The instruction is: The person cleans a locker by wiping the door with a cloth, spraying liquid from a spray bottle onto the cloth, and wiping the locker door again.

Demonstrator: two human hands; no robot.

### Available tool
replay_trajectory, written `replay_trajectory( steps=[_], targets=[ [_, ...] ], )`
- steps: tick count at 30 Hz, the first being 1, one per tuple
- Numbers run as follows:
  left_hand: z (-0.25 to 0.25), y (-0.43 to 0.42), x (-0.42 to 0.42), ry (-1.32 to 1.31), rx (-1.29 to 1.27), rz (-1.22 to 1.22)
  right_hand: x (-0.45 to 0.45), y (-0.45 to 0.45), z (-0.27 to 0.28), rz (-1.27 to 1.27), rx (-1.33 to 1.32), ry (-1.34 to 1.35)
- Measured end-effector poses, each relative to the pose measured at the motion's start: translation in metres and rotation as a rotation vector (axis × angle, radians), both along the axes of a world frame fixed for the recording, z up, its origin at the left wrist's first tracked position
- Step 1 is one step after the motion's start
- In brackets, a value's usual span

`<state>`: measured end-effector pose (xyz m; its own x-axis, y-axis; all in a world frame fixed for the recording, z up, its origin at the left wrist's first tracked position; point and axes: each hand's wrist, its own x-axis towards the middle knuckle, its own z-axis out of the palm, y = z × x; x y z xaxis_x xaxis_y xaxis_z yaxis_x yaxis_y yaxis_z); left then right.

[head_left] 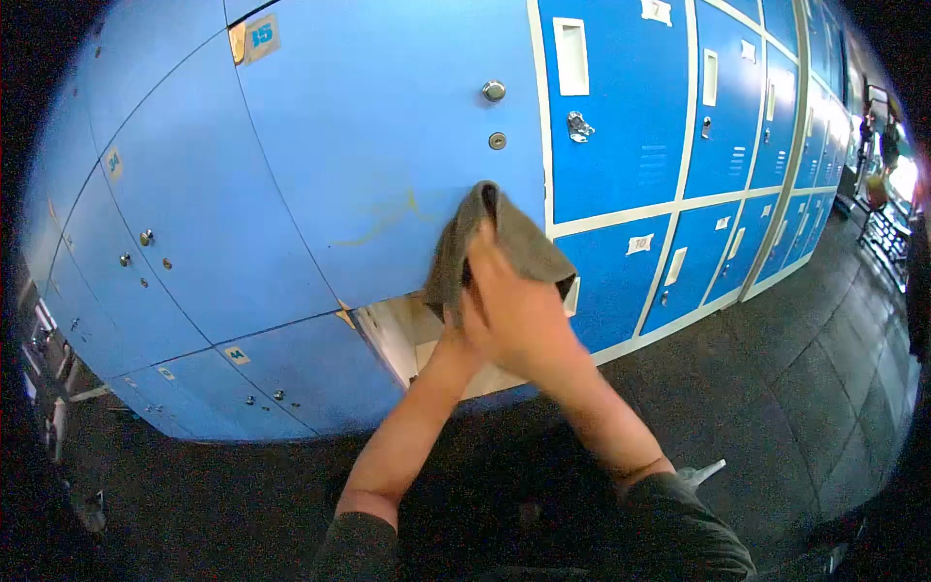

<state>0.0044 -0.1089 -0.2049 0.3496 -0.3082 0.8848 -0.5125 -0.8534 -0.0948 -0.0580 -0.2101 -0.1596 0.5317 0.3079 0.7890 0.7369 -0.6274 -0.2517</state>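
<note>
A grey-brown cloth (451,254) hangs bunched in front of a light blue locker door (359,126), its top folded into a peak. My right hand (529,320) is closed on the cloth, with fingers pointing up along it. Just left of it and partly behind it, my left hand (468,325) grips the cloth's lower edge. The two hands touch or overlap, so some fingers are hidden. Yellowish smears (383,218) mark the door left of the cloth. Above the cloth are a round metal knob (494,91) and a keyhole lock (497,141).
Below my hands an open locker compartment (380,335) shows a pale inside. Darker blue lockers (621,126) with white frames run off to the right. More light blue doors (184,213) with knobs stand left. Dark floor tiles (776,388) lie below, and racks (882,242) stand far right.
</note>
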Motion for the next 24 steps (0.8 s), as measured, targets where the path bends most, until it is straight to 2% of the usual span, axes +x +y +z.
replay_trajectory(
  steps=[3,5,6,9,11,13,14,16,18,21,24],
  targets=[
    [0.011,0.005,0.026,-0.162,-0.021,-0.048,-0.024,0.008,-0.043,0.083,0.073,-0.25],
    [0.031,0.005,0.031,-0.229,-0.031,-0.089,-0.042,0.018,-0.153,0.239,0.305,-0.043],
    [0.049,0.002,0.026,-0.233,-0.066,-0.138,-0.049,0.012,-0.196,0.311,0.163,0.081],
    [0.049,0.001,0.036,-0.218,0.129,-0.004,-0.032,0.023,-0.279,0.453,-0.122,0.543],
    [0.038,0.007,0.037,-0.188,0.25,0.107,-0.015,0.024,-0.297,0.451,-0.822,0.953],
    [0.03,0.02,0.04,-0.089,0.227,0.065,-0.016,0.036,-0.339,0.339,-0.963,1.0],
    [0.021,0.027,0.039,0.003,0.136,-0.033,-0.019,0.043,-0.347,0.305,-0.99,1.026],
    [0.028,0.031,0.028,0.057,0.128,-0.056,-0.024,0.053,-0.361,0.25,-1.036,1.101],
    [0.04,0.035,0.017,-0.016,0.294,0.079,-0.022,0.057,-0.37,0.248,-1.052,1.224],
    [0.038,0.064,0.016,-0.125,0.365,0.202,-0.019,0.056,-0.372,0.261,-1.055,1.309],
    [0.054,0.068,0.017,-0.185,0.37,0.143,-0.018,0.056,-0.372,0.268,-1.056,1.336]
  ],
)
